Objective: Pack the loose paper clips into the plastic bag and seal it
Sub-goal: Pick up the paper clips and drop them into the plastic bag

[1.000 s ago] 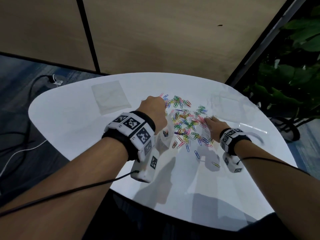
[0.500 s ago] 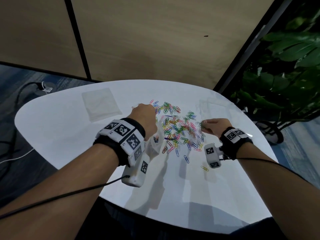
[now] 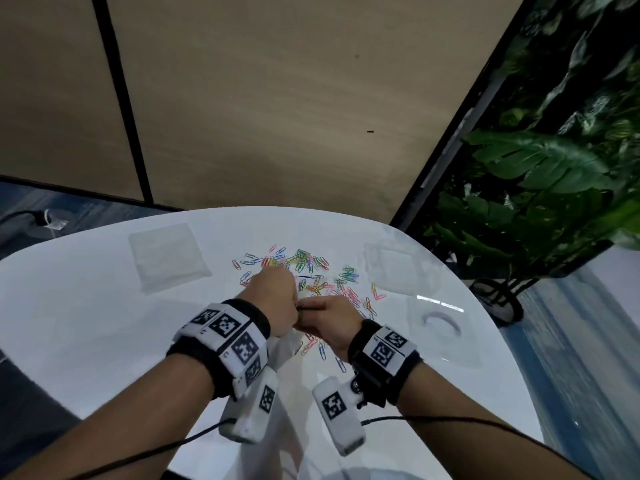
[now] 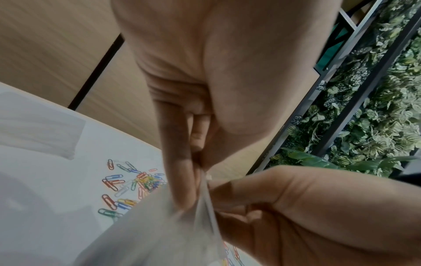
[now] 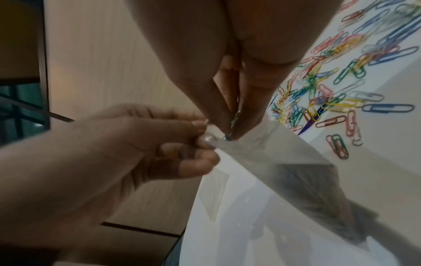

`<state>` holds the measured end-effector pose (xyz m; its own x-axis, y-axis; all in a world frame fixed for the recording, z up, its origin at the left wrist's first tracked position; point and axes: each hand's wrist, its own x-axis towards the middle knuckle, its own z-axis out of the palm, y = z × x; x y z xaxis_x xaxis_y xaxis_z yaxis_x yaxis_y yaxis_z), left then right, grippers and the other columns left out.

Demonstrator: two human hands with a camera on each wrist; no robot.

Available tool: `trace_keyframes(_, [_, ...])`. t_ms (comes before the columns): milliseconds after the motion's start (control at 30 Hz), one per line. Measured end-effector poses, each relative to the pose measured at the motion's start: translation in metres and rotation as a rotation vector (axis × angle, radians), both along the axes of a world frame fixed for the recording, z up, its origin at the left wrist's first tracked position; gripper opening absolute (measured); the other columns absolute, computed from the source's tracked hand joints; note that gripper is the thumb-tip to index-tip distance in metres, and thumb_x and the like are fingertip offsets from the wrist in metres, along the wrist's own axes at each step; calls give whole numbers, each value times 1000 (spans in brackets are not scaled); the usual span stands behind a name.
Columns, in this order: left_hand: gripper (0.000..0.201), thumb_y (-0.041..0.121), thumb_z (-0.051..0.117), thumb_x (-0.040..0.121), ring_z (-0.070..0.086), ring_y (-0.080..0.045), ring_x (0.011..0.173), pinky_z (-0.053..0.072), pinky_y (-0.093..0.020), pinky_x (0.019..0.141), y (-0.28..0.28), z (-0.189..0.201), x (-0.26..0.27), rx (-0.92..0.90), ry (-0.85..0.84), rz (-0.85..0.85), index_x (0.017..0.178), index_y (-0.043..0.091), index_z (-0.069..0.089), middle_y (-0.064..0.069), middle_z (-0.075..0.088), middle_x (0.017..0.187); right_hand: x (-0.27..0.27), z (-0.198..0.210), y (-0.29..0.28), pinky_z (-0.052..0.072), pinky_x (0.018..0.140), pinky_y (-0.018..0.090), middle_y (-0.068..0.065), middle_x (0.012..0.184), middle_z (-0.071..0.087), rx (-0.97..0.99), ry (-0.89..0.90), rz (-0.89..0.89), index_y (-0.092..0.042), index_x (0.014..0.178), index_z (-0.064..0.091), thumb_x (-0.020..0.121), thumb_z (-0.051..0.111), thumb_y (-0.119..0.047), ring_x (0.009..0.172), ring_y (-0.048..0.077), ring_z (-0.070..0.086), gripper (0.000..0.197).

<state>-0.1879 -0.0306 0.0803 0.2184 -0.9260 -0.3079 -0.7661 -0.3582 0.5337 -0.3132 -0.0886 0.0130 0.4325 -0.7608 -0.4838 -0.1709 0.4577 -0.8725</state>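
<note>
- The white counter (image 3: 104, 341) fills the lower half of the head view; two flat spare bags lie on it, one (image 3: 168, 259) at centre left and one (image 3: 394, 268) at centre right.
- The clear plastic bag (image 5: 262, 149) hangs above the counter at lower centre, its mouth held up.
- The left hand (image 3: 275, 303) pinches one rim of that mouth in a clenched grip.
- The right hand (image 3: 334, 322) pinches a small clip at the mouth, fingertips (image 5: 237, 126) together.
- Most paper clips (image 3: 311, 271) are scattered loose on the counter at centre, beyond the hands.
- Risk: the mouth looks narrow, so a released clip may catch the rim and fall outside; a slack left pinch would let it close.
</note>
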Motion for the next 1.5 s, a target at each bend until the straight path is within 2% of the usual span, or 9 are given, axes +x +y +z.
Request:
trace_keyframes(167, [21,2,61,91,74,-27,91,63,-36,83,2,-2,-1,-14,37,4,105,9,75,-13,74,101,5,-6,-2,61,78,41,11,74,75,-278,338,140,-15,74,78,80,74,-4,68,24,71,13])
trace_keyframes(300, [22,1,60,90,72,-25,81,62,-33,80,0,-3,5,-20,38,13,102,9,76,-10,73,91,8,10,-1,45,54,15,-3,63,63,-593,605,477,-15,83,78,85,62,-9,54,8,54,17])
trace_keyframes(400, [20,3,62,89,75,-27,82,63,-35,79,-1,-3,8,-23,22,14,95,10,79,-8,71,78,9,22,-3,45,60,16,-7,64,64,-594,551,619,-24,75,72,82,59,0,58,5,56,28])
trace_keyframes(567, [24,-2,58,92,75,-27,90,62,-37,83,2,-2,13,-49,5,32,107,4,75,-13,75,99,-18,17,-47,60,78,38,17,91,74,-360,318,383,-8,84,75,86,50,11,77,24,70,32])
trace_keyframes(733, [27,-4,55,91,75,-29,94,63,-38,84,5,-3,21,-41,3,24,107,3,76,-14,76,104,-78,-38,-108,35,111,34,10,145,47,-600,1137,452,-17,137,51,95,54,-26,133,26,46,43])
trace_keyframes(867, [26,-4,55,89,75,-30,84,64,-40,78,6,-4,27,-23,-18,13,104,0,76,-17,76,95,-96,-73,-131,21,119,35,9,160,20,-588,1199,504,-12,153,22,99,43,-34,146,23,24,62])
trace_keyframes(1233, [22,-5,53,90,77,-32,88,64,-43,79,-2,-4,21,-8,-50,-23,93,7,71,-13,73,85,-60,-82,-104,44,103,43,7,146,43,-826,1170,709,-25,151,23,96,43,-33,125,31,51,60])
trace_keyframes(1367, [24,-6,54,89,77,-29,87,64,-40,78,1,-4,20,-4,-60,-31,92,13,69,-11,73,84,-46,-81,-97,50,85,33,11,111,65,-1003,1246,696,-13,116,64,91,48,-7,101,30,63,30])
trace_keyframes(1500, [27,-6,54,88,77,-30,90,64,-40,79,3,-4,23,4,-74,-43,100,6,75,-14,76,88,-50,-73,-99,56,75,25,7,82,73,-846,1246,504,-12,80,75,82,52,1,78,23,69,27])
